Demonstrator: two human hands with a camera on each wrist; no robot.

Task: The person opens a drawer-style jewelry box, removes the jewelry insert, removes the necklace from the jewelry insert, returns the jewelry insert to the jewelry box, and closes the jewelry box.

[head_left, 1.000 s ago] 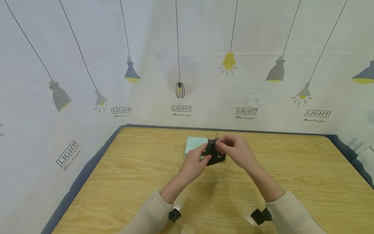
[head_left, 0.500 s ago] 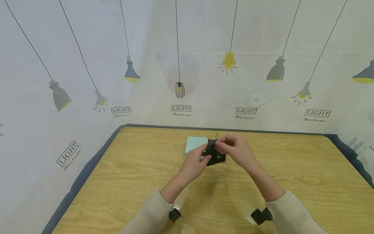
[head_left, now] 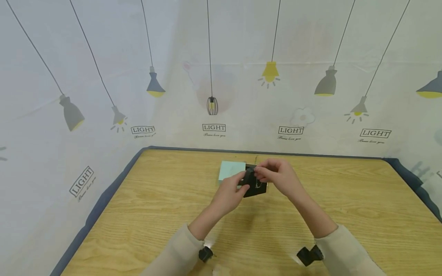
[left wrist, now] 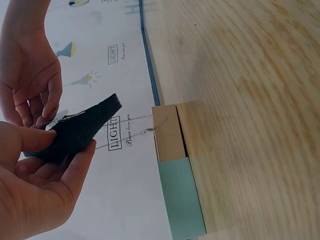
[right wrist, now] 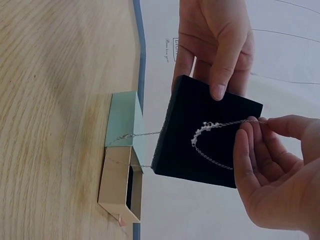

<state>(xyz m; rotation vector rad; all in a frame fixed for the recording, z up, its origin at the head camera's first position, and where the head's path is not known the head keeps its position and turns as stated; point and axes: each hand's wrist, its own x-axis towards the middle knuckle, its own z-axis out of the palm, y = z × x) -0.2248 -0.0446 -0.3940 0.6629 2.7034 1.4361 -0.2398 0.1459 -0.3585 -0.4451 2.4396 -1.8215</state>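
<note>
In the head view my left hand (head_left: 229, 193) holds a square black jewelry pad (head_left: 253, 188) above the table, gripping it along its left side with thumb and fingers. A silver necklace (right wrist: 202, 131) with a curved, studded pendant runs across the pad's face. My right hand (head_left: 281, 177) is at the pad's right edge. In the right wrist view its thumb and fingertips pinch the thin chain there. Two strands of chain also hang from the pad's other edge, overlapping the boxes in this view. The left wrist view shows the pad tilted, nearly edge-on.
A mint-green box part (right wrist: 125, 112) stands on the wooden table (head_left: 172, 214), touching a beige box part (right wrist: 114, 185) with an open top and dark inside. Behind the table hangs a white cloth (head_left: 248, 96) printed with lamps. Small black devices (head_left: 309, 255) show by both sleeves.
The black pad has tipped slightly in my left hand, its lower edge now a little lower. Both hands stay almost in place, and the boxes have not moved.
</note>
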